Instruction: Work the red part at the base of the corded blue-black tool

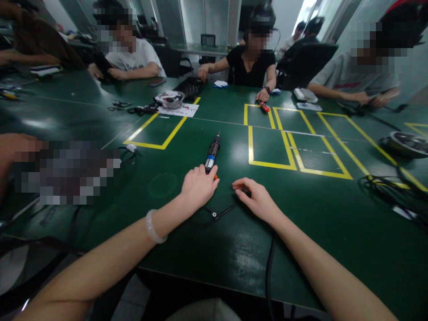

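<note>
My left hand (pixel 198 186) is closed around the near end of a black and blue electric screwdriver (pixel 212 152), which lies on the green table (pixel 187 232) with its bit pointing away from me. My right hand (pixel 256 198) rests on the table just to the right, fingers curled over a small dark part I cannot make out. A thin black strip with a round eyelet (pixel 219 213) lies between my wrists. A pale bangle (pixel 153 228) circles my left wrist.
Yellow tape rectangles (pixel 272 147) mark the table ahead. Several other people sit around the far side. A metal bowl (pixel 172 99), black tray (pixel 191 87), red screwdriver (pixel 265 107) and cables (pixel 391 189) lie about. A black cord (pixel 269 272) hangs over the near edge.
</note>
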A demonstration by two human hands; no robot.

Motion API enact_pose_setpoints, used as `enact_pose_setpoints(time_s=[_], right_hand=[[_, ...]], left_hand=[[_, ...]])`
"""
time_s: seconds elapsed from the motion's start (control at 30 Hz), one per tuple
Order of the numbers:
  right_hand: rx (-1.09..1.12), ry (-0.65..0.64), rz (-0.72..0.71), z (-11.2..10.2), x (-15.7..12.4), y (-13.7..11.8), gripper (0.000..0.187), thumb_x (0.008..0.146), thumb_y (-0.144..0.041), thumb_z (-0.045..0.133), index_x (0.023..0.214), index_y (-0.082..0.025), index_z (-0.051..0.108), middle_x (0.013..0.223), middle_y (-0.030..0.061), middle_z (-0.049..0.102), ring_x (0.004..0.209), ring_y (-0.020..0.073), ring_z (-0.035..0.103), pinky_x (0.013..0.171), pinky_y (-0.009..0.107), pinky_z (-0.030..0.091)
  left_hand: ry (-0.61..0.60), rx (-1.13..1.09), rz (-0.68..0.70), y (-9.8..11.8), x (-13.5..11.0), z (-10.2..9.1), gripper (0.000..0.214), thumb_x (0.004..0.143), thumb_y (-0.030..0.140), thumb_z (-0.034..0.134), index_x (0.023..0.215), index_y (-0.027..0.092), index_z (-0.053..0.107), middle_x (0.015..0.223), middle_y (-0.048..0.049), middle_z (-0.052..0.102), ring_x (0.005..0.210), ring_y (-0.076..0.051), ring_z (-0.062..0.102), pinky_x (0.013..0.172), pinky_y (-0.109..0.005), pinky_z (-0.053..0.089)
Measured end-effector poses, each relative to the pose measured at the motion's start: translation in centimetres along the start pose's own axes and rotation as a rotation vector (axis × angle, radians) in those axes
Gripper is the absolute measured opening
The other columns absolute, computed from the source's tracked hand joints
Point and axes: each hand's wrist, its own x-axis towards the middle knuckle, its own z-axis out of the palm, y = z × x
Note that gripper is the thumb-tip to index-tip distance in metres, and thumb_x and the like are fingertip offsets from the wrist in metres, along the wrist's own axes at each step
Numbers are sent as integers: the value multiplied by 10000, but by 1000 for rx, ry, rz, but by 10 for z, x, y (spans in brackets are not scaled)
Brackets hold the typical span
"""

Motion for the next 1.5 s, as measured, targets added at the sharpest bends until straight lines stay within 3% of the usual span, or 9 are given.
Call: enact_pose_setpoints(time_s=[0.13, 0.37, 0.63, 0.93, 1.5], right_hand=[[106, -11, 97, 4, 1, 5, 254, 908, -251, 568, 1152, -177, 572, 982, 60, 714, 872, 180, 659, 771, 318, 489], [294, 0, 185, 5, 3, 13, 196, 847, -328, 640, 968, -176, 617, 839, 32, 690, 748, 164, 632, 708, 303, 478], [335, -2, 214, 4, 4, 12, 172, 811, -328, 646, 875, -173, 607, 763, 18, 637, 696, 155, 587, 670, 298, 456], [315, 22, 188, -1, 4, 8, 153, 797, -312, 653, 831, -179, 585, 738, -5, 608, 650, 127, 555, 599, 260, 409], [162, -27, 95, -3, 3, 9, 55, 835, -229, 618, 861, -182, 607, 747, -9, 630, 648, 114, 553, 613, 234, 444]], left_hand=[[-12, -33, 52, 29, -4, -6, 456, 1002, 398, 428, 1413, 208, 486, 1150, -188, 598, 989, -308, 614, 807, -383, 439], [-33, -67, 115, 52, -5, -11, 407, 1002, 340, 425, 1369, 200, 530, 1149, -200, 615, 981, -309, 636, 807, -385, 441], [-10, -103, 149, 52, -13, -13, 467, 993, 382, 428, 1419, 206, 504, 1218, -192, 612, 1029, -310, 629, 844, -397, 447], [27, -206, 171, 36, -17, -8, 676, 964, 495, 479, 1538, 179, 313, 1243, -145, 618, 1078, -276, 597, 878, -361, 460], [-12, -228, 168, 35, -16, -11, 679, 954, 466, 506, 1530, 156, 323, 1260, -139, 620, 1093, -275, 580, 881, -362, 471]])
